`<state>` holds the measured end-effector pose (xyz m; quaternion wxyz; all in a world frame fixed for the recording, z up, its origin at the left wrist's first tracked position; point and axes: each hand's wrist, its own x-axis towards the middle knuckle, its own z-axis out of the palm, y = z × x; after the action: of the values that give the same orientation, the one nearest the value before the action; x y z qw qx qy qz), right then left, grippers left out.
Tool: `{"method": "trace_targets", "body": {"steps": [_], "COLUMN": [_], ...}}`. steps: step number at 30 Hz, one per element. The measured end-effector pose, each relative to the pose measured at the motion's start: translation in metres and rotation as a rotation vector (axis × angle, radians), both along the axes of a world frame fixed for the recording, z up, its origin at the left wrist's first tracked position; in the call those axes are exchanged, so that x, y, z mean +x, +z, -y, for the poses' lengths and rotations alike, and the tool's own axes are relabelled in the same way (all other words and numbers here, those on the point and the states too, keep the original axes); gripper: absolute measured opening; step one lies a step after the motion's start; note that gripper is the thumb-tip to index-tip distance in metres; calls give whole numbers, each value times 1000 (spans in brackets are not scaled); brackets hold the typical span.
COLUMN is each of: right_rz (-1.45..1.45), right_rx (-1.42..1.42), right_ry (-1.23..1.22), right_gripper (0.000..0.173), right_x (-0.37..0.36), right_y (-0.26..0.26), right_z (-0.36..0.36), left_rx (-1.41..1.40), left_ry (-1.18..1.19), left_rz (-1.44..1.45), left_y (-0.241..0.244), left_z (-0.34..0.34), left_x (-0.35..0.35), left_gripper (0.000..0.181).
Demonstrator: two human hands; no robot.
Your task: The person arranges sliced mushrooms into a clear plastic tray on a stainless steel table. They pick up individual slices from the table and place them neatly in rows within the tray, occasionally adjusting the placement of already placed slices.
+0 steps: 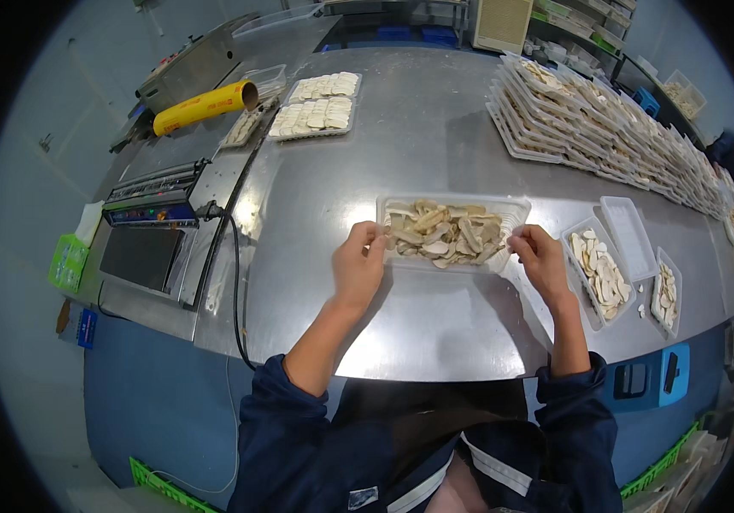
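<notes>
A clear plastic tray (450,267) of loose, tan-edged slices (447,232), perhaps mushroom, is in front of me over the steel table. My left hand (359,260) pinches its left end between thumb and fingers. At the opposite end my right hand (540,260) grips the rim the same way. Whether the tray rests on the table or is slightly raised, I cannot tell. To the right of my right hand are a tray of pale slices (601,272), an empty white tray (628,237) and a smaller tray of slices (666,292).
Stacked filled trays (598,122) line the table's far right. Two trays of neatly laid slices (316,115) sit at the back left. A film-wrapping machine (155,192), its black cable (237,288) and a yellow roll (203,109) are leftward. Another person (729,154) is at far right.
</notes>
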<state>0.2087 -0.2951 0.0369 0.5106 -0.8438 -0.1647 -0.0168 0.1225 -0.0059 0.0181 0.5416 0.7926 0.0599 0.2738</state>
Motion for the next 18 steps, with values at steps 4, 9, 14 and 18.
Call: {"method": "trace_targets", "body": {"steps": [4, 9, 14, 18], "right_rz": [519, 918, 672, 133], "right_rx": [-46, -247, -31, 615], "right_ry": [-128, -241, -525, -595], "right_gripper": [15, 12, 6, 6], "right_x": [-6, 12, 10, 7], "right_y": [-24, -17, -22, -5], "right_z": [2, 11, 26, 32], "left_rx": [39, 211, 289, 717], "left_ry": [-24, -44, -94, -86], "left_rz": [-7, -142, -225, -359], "left_y": [-7, -31, -8, -5], "left_z": [1, -6, 2, 36], "left_x": [5, 9, 1, -27], "left_gripper": [25, 32, 48, 87]}}
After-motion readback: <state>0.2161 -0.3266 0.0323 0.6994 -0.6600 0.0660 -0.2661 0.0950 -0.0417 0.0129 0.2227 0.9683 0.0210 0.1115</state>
